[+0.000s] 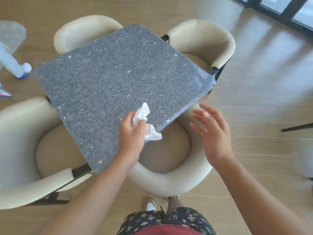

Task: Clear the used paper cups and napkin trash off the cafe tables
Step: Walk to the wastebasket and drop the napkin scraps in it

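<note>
Closest to the camera are patterned dark shorts (pixel 177 217) and one white shoe (pixel 149 205) on the pale wood floor (pixel 262 116). Both bare forearms reach forward over a cream tub chair (pixel 169 183) tucked under the table's near corner.

The left hand (pixel 131 133) has its fingers curled round a crumpled white napkin (pixel 144 113). It holds the paper above the near edge of the table, with wads sticking out above and to the right of the fist. The right hand (pixel 211 131) is empty, fingers spread and relaxed, palm turned toward the left hand, hovering over the chair just off the table's edge.

The square table (pixel 110 73) has a dark grey speckled top. A second cream chair (pixel 18 150) sits at its left side and two more (pixel 81 31) (pixel 211 41) at the far sides.

At the far left another person's leg (pixel 10 60) and shoe show, beside something translucent, perhaps a plastic bag (pixel 11 34), too blurred to be sure. Dark window frames (pixel 279 9) cross the top right corner.
</note>
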`<state>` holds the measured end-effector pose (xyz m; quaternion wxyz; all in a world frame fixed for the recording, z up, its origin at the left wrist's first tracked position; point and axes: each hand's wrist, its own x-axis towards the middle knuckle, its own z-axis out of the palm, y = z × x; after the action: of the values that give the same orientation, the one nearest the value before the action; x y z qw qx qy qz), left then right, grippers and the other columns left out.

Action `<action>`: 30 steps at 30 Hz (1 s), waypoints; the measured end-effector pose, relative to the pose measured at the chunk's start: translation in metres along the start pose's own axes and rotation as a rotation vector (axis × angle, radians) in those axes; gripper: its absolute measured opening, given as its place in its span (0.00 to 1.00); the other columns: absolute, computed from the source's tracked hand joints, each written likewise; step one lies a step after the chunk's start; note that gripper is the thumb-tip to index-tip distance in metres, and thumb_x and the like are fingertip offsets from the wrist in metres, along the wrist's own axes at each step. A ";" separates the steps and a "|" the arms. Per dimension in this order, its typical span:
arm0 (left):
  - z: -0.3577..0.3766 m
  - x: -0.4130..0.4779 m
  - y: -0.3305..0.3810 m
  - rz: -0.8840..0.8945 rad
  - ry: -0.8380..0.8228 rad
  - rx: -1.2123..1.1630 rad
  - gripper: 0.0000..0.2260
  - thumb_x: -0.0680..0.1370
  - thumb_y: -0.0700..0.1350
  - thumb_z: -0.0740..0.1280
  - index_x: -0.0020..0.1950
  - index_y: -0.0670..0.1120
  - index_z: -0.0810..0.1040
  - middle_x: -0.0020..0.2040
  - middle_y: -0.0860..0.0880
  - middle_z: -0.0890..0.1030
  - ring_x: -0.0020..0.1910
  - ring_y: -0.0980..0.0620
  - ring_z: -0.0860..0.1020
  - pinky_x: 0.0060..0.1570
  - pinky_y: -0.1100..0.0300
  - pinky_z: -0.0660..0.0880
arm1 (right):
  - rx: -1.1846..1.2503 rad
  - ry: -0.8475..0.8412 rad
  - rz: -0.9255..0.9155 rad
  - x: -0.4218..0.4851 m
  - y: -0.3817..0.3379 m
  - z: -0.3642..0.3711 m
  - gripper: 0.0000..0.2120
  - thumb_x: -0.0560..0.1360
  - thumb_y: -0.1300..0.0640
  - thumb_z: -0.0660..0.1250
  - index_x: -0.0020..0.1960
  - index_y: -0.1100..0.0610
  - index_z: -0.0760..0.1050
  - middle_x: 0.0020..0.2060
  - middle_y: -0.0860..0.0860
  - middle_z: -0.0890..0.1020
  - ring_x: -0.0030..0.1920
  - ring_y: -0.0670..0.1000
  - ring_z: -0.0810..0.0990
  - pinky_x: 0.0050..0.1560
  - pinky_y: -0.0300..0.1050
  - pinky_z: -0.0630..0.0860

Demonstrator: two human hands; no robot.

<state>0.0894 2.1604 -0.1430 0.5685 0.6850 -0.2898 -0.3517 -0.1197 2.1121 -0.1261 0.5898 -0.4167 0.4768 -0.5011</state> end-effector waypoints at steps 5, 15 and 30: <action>0.030 -0.046 0.009 0.039 -0.208 0.019 0.08 0.76 0.41 0.63 0.43 0.52 0.78 0.34 0.60 0.77 0.35 0.56 0.74 0.39 0.58 0.73 | 0.033 0.187 -0.054 -0.060 -0.016 -0.054 0.16 0.77 0.51 0.68 0.63 0.52 0.82 0.57 0.56 0.85 0.60 0.56 0.84 0.62 0.54 0.81; 0.139 -0.169 0.022 0.106 -0.665 0.097 0.07 0.75 0.41 0.64 0.45 0.52 0.79 0.35 0.59 0.79 0.35 0.57 0.77 0.39 0.60 0.73 | 0.100 0.642 -0.216 -0.188 -0.045 -0.193 0.14 0.77 0.51 0.67 0.62 0.51 0.82 0.57 0.55 0.85 0.61 0.55 0.83 0.61 0.54 0.81; 0.288 -0.543 0.000 0.182 -1.309 0.238 0.11 0.80 0.37 0.64 0.44 0.52 0.78 0.32 0.61 0.78 0.32 0.61 0.76 0.36 0.64 0.72 | 0.172 1.259 -0.370 -0.517 -0.042 -0.426 0.15 0.77 0.52 0.67 0.62 0.51 0.82 0.54 0.52 0.85 0.60 0.54 0.82 0.59 0.52 0.79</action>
<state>-0.4616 2.4274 -0.0907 0.2234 0.3615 -0.6682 -0.6106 -0.5678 2.6113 -0.0945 0.1338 -0.0705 0.6094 -0.7783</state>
